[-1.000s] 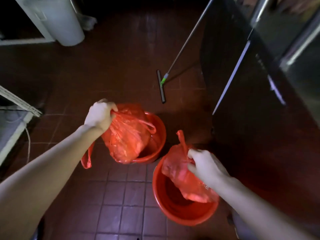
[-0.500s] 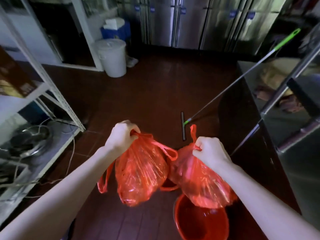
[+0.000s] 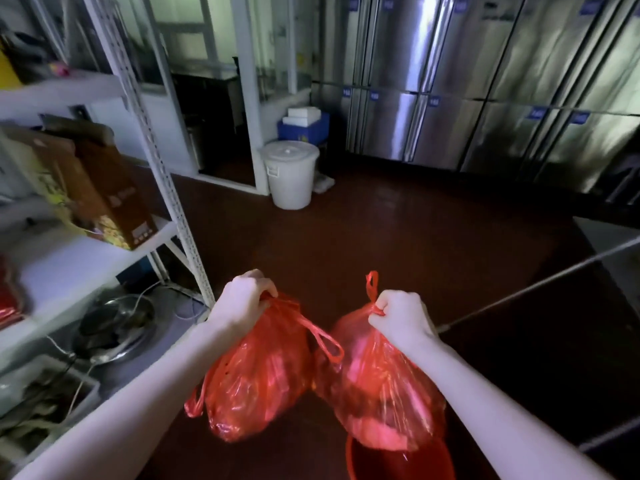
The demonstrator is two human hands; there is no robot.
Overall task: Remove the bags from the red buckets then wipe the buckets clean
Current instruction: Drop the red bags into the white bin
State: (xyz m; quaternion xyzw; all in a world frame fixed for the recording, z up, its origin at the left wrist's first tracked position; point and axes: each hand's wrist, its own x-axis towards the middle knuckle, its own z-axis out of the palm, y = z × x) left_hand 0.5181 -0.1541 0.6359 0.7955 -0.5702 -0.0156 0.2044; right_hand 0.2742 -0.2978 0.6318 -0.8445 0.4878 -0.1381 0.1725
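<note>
The left grip (image 3: 242, 299) is clamped on the gathered top of a red bag (image 3: 256, 379). The bag hangs full below the fist, with one loose handle loop falling toward 3 o'clock. The right grip (image 3: 401, 320) is clamped the same way on the neck of a second red bag (image 3: 381, 386), and a handle end sticks up above the knuckles. The two bags hang side by side and press together in the middle.

At 6 o'clock, right under the second bag, the rim of a red bucket (image 3: 349, 459) shows at the bottom edge. The bag's underside overlaps the bucket's mouth, and whether they touch cannot be told.

The dark red floor (image 3: 381, 237) runs ahead toward 12 o'clock. A white lidded bin (image 3: 291, 174) stands on it at about 11 o'clock, just in front of a blue box (image 3: 304, 129). Steel fridge doors (image 3: 485, 81) line the wall from 12 to 2 o'clock.

A white shelf rack (image 3: 166, 188) crowds in from 9 o'clock, its upright post close beside the left forearm. It carries a cardboard box (image 3: 93, 188) and, lower down, a metal pan (image 3: 114, 323) with cords. A long pole (image 3: 536, 285) slants in from 3 o'clock behind the right wrist.
</note>
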